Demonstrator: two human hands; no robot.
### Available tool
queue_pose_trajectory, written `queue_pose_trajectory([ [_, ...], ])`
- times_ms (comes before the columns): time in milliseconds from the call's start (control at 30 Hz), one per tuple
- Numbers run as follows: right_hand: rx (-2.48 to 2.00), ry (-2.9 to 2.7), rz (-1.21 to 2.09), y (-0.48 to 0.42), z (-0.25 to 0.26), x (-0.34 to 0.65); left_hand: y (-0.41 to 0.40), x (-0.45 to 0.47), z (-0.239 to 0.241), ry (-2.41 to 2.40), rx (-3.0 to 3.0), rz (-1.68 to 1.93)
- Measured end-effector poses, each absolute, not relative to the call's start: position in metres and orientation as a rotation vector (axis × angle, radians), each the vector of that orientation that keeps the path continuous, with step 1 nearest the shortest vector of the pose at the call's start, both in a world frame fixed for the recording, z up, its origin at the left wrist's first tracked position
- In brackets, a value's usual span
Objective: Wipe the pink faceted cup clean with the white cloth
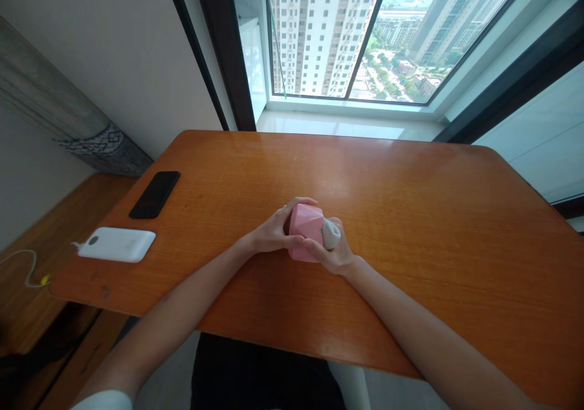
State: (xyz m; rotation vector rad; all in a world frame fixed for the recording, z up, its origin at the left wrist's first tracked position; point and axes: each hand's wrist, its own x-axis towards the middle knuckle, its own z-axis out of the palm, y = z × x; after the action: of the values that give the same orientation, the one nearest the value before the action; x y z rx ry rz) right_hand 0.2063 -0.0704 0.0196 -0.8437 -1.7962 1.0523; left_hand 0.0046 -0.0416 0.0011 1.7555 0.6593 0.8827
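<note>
A pink faceted object (306, 222), shaped like a small geometric pot, is held in front of me over the middle of the table. My left hand (277, 229) wraps around its left side, fingers over the top and thumb across the front. On the other side, my right hand (336, 252) is closed around a bunched light grey cloth (331, 233), which touches the pink object's right side. The right thumb also presses on the pink front, near the left thumb. Whether the object is hollow on the side toward the cloth is hidden.
The brown wooden table (433, 246) has rounded corners. At its left lie a black phone (155, 194) and a white rounded device (117, 244) with a cable. A wooden bench (27, 294) stands at the left, and a window (328, 36) is beyond the far edge.
</note>
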Motion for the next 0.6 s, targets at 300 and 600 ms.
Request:
queue_pose_trajectory([
  [300, -0.937, -1.391, 1.277, -0.066, 0.008, 0.205, -0.034, -0.002, -0.010, 0.553, 2.196, 1.039],
  [600, -0.934, -1.208, 1.366, -0.059, 0.005, 0.203, -0.032, -0.011, -0.002, 0.692, 2.797, 0.867],
])
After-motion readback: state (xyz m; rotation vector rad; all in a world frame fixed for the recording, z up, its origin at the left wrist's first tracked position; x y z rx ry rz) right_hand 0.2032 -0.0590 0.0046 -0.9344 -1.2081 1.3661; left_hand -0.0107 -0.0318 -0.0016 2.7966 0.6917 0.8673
